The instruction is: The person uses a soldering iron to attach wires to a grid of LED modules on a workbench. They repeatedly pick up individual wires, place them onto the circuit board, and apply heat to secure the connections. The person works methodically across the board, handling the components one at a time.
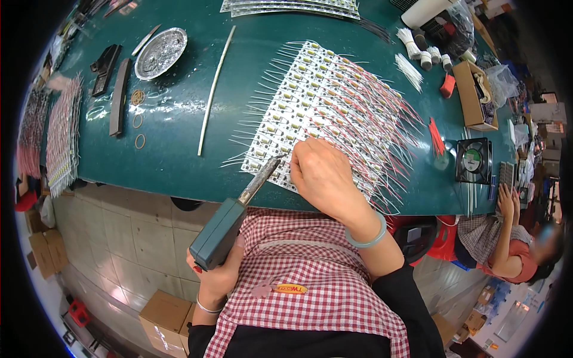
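Note:
My left hand (219, 274) is wrapped round the handle of a dark green soldering gun (219, 234). The gun's metal barrel slants up and right, and its tip meets the near left part of a white circuit board panel (286, 113). Just right of that tip, my right hand (325, 174) rests over the panel with its fingers curled in a pinch. Whatever the fingertips hold is hidden behind the hand. Rows of small yellow-green components cover the panel. Thin white wires stick out on its left side, and red and white wires fan out over its right side.
Left of the panel lie a thin white rod (216, 89), a foil dish (161, 53), rubber bands (138, 97) and a dark bar (120, 98). To the right are a small fan (473, 160), red wires (436, 137) and an open carton (471, 98). A co-worker (513, 250) sits far right.

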The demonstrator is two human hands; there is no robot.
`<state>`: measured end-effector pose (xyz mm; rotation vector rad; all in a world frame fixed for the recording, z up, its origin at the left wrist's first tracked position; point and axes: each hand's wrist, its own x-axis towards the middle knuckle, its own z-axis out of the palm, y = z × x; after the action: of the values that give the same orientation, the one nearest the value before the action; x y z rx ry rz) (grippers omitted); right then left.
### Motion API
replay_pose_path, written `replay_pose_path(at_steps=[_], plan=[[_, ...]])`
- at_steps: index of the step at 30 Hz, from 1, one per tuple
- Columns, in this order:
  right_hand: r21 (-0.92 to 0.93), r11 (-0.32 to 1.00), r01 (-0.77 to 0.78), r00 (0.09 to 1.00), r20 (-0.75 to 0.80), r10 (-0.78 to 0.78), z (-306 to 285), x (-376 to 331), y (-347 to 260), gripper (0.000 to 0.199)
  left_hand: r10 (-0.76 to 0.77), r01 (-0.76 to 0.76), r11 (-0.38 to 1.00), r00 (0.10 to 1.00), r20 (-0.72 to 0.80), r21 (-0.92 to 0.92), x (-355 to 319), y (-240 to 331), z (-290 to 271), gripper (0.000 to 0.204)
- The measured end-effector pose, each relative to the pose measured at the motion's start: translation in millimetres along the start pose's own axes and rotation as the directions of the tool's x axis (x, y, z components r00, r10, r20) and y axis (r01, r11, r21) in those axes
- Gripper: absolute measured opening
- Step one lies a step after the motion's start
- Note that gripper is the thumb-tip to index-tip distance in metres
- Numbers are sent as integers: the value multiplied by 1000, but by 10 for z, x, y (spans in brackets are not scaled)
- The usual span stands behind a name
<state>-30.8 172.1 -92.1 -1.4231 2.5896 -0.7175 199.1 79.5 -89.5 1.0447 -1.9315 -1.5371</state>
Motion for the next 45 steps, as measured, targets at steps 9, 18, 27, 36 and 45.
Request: replay_pose_path(at_steps=[9,18,27,36,45], plan=[[-1,1000,-3,999,-33,3,35,-9,1,7,140,-142,988,989,42,52,49,9,63,15],[-4,1000,25,998,-62,-25,27,-12,-1,8,101,-107,988,993,62,108,43,33,64,13],[-13,1000,7,998,-58,-8,38,-19,-10,9,266,-254,964,916,-301,79,380,130,-199,30],[-23,1000,-4,998,-57,3,151,-29,62,11,208,-177,978,849,-485,111,2035,207,-645,18],[216,976,2,953,-297,64,-651,-345,631,7,144,-247,957,862,-486,-154,1529,85,-325,20]])
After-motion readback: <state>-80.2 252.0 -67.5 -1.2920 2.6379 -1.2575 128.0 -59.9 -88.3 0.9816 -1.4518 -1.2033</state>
